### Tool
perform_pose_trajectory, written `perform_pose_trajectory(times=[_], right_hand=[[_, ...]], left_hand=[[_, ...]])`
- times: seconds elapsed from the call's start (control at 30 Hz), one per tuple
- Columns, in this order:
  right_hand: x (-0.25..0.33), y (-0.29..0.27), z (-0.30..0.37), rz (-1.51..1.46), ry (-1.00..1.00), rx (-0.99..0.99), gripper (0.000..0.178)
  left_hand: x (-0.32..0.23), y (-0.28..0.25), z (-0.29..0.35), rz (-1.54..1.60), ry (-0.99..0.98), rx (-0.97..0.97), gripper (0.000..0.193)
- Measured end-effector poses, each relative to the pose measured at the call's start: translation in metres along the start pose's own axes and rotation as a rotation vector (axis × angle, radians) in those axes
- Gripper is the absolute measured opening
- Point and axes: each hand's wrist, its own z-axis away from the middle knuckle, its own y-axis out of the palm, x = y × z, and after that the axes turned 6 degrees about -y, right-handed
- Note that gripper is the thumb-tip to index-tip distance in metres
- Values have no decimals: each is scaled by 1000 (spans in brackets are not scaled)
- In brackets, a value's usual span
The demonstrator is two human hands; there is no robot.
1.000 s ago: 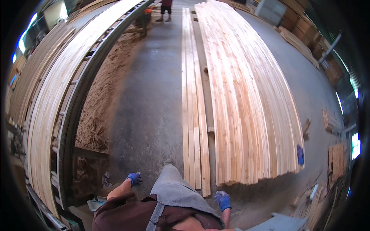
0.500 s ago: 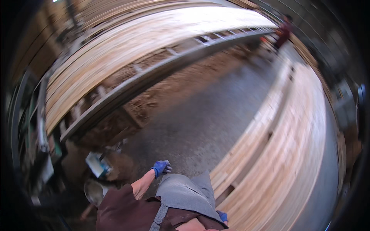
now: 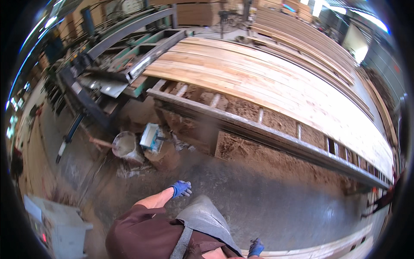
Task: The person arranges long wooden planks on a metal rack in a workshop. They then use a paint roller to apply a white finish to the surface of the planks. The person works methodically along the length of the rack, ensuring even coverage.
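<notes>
My left hand (image 3: 182,188), in a blue glove with grey fingertips, hangs over the floor beside my grey apron (image 3: 202,218). Its fingers are loosely bent and apart, with nothing in them. My right hand (image 3: 255,247), in a similar glove, is low at the picture's bottom edge, near some pale boards (image 3: 310,254). I see no object in it, and its fingers look slack. Ahead, a long layer of light wooden strips (image 3: 241,64) lies on a metal roller frame (image 3: 258,125), out of reach of both hands.
A whitish bucket (image 3: 126,144) and a blue-white container (image 3: 151,137) stand left of the frame. Behind them is a machine (image 3: 103,77) with metal beams. A grey cabinet (image 3: 64,228) stands lower left. Wood shavings (image 3: 258,159) lie under the frame. Another person (image 3: 384,200) is at the far right.
My view has swung left, so the strips and frame now slope the other way and the machine shows fully. The boards on the right have slid to the bottom edge. Both hands stay free.
</notes>
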Motion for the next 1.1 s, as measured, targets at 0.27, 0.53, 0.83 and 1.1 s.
perform_pose_trajectory(times=[0.27,0.53,0.83,1.1], right_hand=[[259,170,-98,148,-183,454,19],[359,371,-111,510,-973,670,41],[484,478,-76,334,-656,1364,52],[443,528,15,362,328,2082,75]], left_hand=[[109,-5,-33,245,-79,-198,46],[55,-33,-109,507,-61,-183,40],[-107,-36,-61,916,219,-233,39],[-165,83,29,914,657,-586,52]])
